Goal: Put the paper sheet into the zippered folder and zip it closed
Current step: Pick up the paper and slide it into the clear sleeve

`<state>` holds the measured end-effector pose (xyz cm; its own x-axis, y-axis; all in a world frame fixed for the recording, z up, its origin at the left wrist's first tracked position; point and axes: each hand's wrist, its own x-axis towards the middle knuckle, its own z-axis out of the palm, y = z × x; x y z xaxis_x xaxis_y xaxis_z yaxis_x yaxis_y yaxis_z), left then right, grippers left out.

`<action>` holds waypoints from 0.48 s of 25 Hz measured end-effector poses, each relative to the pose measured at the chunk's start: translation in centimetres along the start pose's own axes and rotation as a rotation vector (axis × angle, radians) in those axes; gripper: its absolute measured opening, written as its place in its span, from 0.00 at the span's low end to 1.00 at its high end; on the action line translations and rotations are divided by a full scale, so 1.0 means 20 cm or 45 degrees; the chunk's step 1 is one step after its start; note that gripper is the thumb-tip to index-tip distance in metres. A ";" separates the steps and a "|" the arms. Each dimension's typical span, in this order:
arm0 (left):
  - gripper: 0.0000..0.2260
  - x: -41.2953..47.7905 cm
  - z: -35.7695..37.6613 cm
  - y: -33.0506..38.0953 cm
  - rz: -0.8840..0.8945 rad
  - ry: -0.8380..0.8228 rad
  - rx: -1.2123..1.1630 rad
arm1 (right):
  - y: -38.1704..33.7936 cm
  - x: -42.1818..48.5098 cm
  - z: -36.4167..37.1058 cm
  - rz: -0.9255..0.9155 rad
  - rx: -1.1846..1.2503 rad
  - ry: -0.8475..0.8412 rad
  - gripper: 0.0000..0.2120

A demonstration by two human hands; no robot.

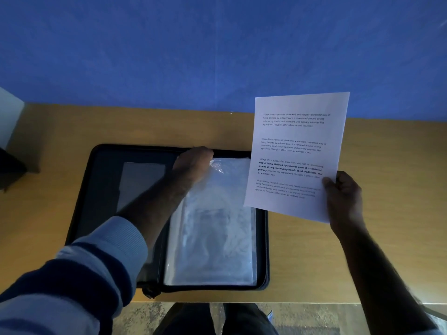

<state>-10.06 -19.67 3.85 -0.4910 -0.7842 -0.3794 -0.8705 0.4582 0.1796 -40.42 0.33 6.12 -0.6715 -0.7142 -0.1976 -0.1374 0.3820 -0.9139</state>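
A black zippered folder (pixel 101 189) lies open flat on the wooden table (pixel 48 146). Its right half holds a stack of clear plastic sleeves (pixel 217 233). My left hand (pixel 193 163) reaches across the folder and pinches the top left corner of the uppermost sleeve, which is crinkled there. My right hand (pixel 343 197) holds a white printed paper sheet (pixel 295 151) by its lower right edge. The sheet is lifted upright above the folder's right edge and covers part of it.
A blue wall (pixel 217 44) stands directly behind the table. The table's front edge runs just below the folder, with the floor (pixel 314 317) and my legs beneath. A dark object (pixel 9 170) sits at the far left edge.
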 end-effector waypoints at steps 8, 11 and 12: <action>0.08 -0.15 0.19 0.03 -0.103 0.332 -0.235 | -0.33 0.16 0.18 -0.205 -0.087 -0.028 0.05; 0.01 -0.14 0.24 0.01 -0.077 0.394 -0.354 | -0.49 0.25 0.35 -0.326 -0.124 -0.097 0.04; 0.03 -0.15 0.25 0.01 -0.071 0.413 -0.405 | -0.53 0.28 0.42 -0.369 -0.163 -0.124 0.04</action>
<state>-8.56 -15.19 0.53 -0.3840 -0.9178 -0.1013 -0.8378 0.3002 0.4561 -36.62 -12.57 11.74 -0.5194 -0.8542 0.0254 -0.4067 0.2209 -0.8864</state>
